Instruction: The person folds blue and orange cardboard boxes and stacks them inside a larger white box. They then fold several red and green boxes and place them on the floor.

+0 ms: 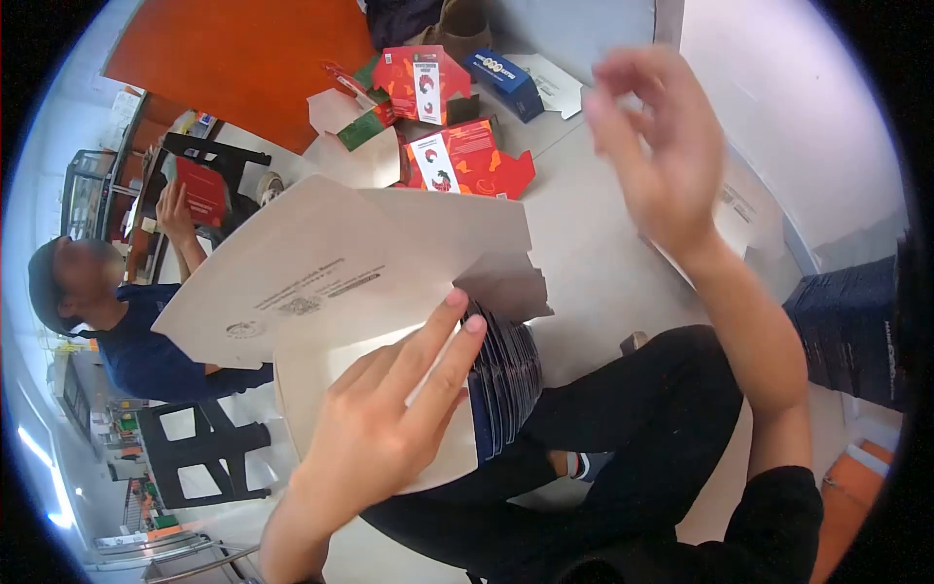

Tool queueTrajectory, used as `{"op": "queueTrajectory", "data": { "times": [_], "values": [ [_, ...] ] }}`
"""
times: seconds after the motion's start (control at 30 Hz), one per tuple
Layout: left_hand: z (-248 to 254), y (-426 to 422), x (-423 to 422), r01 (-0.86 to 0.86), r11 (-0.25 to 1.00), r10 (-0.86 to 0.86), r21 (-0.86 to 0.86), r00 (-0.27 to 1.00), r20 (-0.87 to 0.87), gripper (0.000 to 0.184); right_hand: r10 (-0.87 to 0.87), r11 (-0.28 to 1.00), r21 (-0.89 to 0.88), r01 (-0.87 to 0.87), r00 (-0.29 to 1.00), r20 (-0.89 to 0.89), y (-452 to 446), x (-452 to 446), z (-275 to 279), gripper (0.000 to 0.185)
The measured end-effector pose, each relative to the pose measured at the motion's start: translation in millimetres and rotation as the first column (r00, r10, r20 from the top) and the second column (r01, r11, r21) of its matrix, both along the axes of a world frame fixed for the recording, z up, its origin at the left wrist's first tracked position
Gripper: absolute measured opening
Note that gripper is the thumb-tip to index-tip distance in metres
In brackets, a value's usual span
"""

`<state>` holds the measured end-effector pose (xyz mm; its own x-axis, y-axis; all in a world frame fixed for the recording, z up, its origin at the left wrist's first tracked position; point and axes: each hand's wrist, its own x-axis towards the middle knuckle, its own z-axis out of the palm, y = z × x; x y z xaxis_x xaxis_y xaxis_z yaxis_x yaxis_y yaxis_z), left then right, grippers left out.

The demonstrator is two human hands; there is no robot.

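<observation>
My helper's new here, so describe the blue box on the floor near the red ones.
Find the big orange surface, upper left. To its right lie red boxes, and just right of the upper one sits the blue box. Unlike them, it's blue with white lettering.

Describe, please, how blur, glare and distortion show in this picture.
In the head view, the raised right hand looks blurred, the left hand sharper; bright lights glare at lower left; wide-angle distortion bends the edges, and the corners are black.
</observation>
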<state>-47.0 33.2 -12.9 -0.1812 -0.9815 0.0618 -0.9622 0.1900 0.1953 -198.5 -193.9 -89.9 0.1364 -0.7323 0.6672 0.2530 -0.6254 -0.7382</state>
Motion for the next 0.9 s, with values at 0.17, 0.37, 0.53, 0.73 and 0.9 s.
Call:
{"op": "queueTrajectory", "data": {
  "times": [0.17, 0.37, 0.53, 0.73, 0.9],
  "values": [
    [16.0, 4.8, -2.5, -0.004, 1.000, 0.003, -0.021, 0.999, -0.037, 0.052, -0.170, 0.967, 0.100, 0.232, 0.890, -0.423, -141.0, 69.6, -79.6, 0.041],
    [21.0, 17.3, -5.0, 0.096, 0.965, -0.114, 0.243, 0.991, 0.063, 0.059, -0.017, 0.809, 0.466, 0.358, 0.807, -0.590, -216.0, 153.1, -171.4, 0.071],
    [5.4, 19.1, -11.8, 0.126, 0.939, -0.149, 0.321, 0.988, 0.049, 0.047, 0.230, 0.675, 0.671, 0.306, 0.778, -0.585, -235.4, 179.5, -204.3, 0.061],
    [21.3, 37.5, 7.2, -0.054, 0.998, 0.056, -0.028, 0.995, 0.077, 0.065, 0.341, 0.728, 0.682, -0.070, 0.900, -0.271, -199.9, 140.5, -160.8, 0.030],
    [15.6, 63.9, 75.6, -0.516, 0.841, 0.450, -0.165, 0.835, -0.318, 0.038, 0.415, 0.806, 0.535, -0.253, 0.886, -0.207, -128.3, 36.6, -34.2, 0.030]
  ]
}}
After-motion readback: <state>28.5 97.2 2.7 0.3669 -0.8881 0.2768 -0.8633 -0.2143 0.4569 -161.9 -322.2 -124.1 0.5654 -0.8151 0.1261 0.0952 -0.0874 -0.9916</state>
